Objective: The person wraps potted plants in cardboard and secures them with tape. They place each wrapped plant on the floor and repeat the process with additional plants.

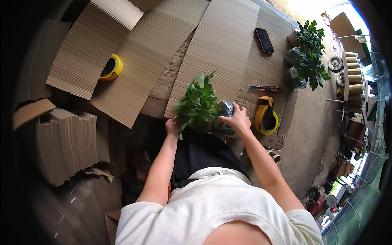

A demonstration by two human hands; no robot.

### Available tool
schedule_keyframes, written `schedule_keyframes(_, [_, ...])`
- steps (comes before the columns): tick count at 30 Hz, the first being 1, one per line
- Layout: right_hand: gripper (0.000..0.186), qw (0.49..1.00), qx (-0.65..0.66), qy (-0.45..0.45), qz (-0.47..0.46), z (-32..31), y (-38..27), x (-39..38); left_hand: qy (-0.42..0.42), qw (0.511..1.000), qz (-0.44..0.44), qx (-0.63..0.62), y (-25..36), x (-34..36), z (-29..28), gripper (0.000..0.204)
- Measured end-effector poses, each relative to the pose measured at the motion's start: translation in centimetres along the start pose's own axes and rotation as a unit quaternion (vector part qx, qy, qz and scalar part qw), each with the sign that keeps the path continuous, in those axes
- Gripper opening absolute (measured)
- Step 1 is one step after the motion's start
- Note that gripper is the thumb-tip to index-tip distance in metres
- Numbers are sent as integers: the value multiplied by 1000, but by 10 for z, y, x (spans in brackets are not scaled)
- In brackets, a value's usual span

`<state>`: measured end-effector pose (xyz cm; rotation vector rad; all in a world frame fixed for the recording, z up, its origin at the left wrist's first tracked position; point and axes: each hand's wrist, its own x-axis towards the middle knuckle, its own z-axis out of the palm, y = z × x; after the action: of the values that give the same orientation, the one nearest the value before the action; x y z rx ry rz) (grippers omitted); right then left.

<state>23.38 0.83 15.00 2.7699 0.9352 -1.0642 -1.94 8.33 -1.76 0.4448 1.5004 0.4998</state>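
Observation:
A leafy green potted plant (197,103) lies on its side at the near edge of the cardboard-covered table, its leaves to the left. Dark, shiny plastic wraps its pot (225,114). My right hand (238,119) grips the wrapped pot from the right, thumb and fingers around it. On the left, my left hand (172,128) is curled at the foliage, with most of its fingers hidden by leaves. Beneath the plant, a corrugated cardboard sheet (216,53) lies flat. Right of my right hand is a yellow tape dispenser (266,116).
Beyond the dispenser lie a red-and-black utility knife (264,88) and a phone (264,40). Several more wrapped potted plants (311,57) lie along the table's right edge. Far left are a yellow tape roll (116,67) on cardboard and a stack of cardboard (67,143) below.

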Motion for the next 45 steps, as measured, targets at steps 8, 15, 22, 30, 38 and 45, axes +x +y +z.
schedule_keyframes(8, [84,999,10,21,-34,1,11,4,-151,979,-114,77,-26,-76,41,24])
schedule_keyframes(15, [87,994,28,91,-55,22,27,-7,-475,858,114,161,70,-156,113,30])
schedule_keyframes(22, [89,999,6,45,-30,9,8,-12,-313,538,234,747,105,-45,197,45])
schedule_keyframes(30, [95,999,41,-6,15,-7,3,6,-196,423,403,788,143,-60,190,34])
schedule_keyframes(38, [90,999,25,-19,17,-10,-2,18,-146,847,347,375,17,-118,60,16])
schedule_keyframes(45, [115,994,70,-48,-74,4,29,42,-122,987,-90,54,-93,-43,72,20])
